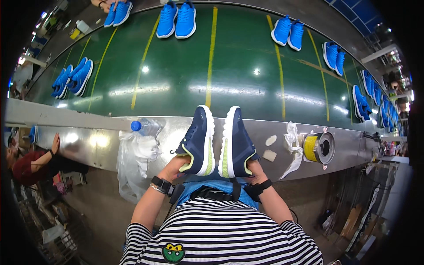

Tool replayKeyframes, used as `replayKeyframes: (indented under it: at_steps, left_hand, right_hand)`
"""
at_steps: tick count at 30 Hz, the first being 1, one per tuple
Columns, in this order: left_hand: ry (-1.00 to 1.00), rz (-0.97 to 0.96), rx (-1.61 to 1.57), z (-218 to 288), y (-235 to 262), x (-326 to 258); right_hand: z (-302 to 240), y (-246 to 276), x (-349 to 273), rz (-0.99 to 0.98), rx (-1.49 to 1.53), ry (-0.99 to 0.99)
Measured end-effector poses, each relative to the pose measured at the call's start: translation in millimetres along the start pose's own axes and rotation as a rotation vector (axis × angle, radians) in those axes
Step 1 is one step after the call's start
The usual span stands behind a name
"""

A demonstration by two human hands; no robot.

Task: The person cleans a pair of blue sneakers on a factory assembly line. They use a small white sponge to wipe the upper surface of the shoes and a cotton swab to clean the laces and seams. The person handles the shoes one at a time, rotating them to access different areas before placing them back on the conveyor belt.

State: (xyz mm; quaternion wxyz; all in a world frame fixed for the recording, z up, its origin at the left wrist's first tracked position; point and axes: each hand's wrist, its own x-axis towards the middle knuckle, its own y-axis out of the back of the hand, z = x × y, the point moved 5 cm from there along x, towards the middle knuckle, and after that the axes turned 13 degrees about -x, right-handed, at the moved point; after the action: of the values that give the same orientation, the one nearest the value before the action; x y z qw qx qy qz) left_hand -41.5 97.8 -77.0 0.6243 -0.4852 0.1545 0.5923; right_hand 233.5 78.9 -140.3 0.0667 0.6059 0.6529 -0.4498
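Observation:
In my left hand (175,168) is a navy sneaker (192,143) with a white sole and lime-green lining, gripped at its heel. My right hand (256,170) grips the matching navy sneaker (239,143) the same way, fingers partly inside the collar. Both shoes point away from me, tilted so their white and green sole edges face each other across a narrow gap. They are over the metal ledge (176,130) in front of me, toes reaching the edge of the green conveyor belt (181,75). Parts of my fingers are hidden by the shoes.
Several pairs of blue sneakers (185,20) stand on the belt. Left on the ledge are a clear plastic bag (128,159) and a blue-capped bottle (145,126); right, white pads (269,155), crumpled paper (292,143) and a yellow-labelled can (311,148). Co-workers' hands (56,143) show left and far left.

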Motion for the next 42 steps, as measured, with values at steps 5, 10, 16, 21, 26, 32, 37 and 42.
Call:
replayKeyframes:
  at_steps: [5, 10, 16, 21, 26, 32, 37, 42]
  left_hand:
    - [-0.138, 0.006, 0.005, 3, -3, -6]
    - [-0.406, -0.027, 0.305, 0, 12, 6]
    - [-0.615, 0.389, 1.023, 8, 22, 10]
    - [-0.516, 0.407, 0.962, -8, 65, 29]
    - [-0.479, 0.341, 0.840, 0, 63, 20]
    - [-0.933, 0.393, 0.946, 46, 19, -38]
    - [-0.829, 0.108, 0.402, 79, -72, -38]
    - [-0.538, -0.137, 0.110, 76, -119, -2]
  right_hand:
    - [7, 9, -1, 0.005, -0.020, 0.015]
    - [-21, 4, -10, 0.024, -0.523, 0.436]
    - [-61, -35, -31, 0.259, -0.777, 0.560]
    - [-63, -39, -39, 0.348, -0.893, 0.622]
    - [-62, -36, -40, 0.351, -0.921, 0.637]
    - [-67, -44, -47, 0.333, -0.931, 0.623]
    - [-69, -59, -57, 0.260, -0.860, 0.663]
    - [-74, -81, -73, 0.284, -0.954, 0.724]
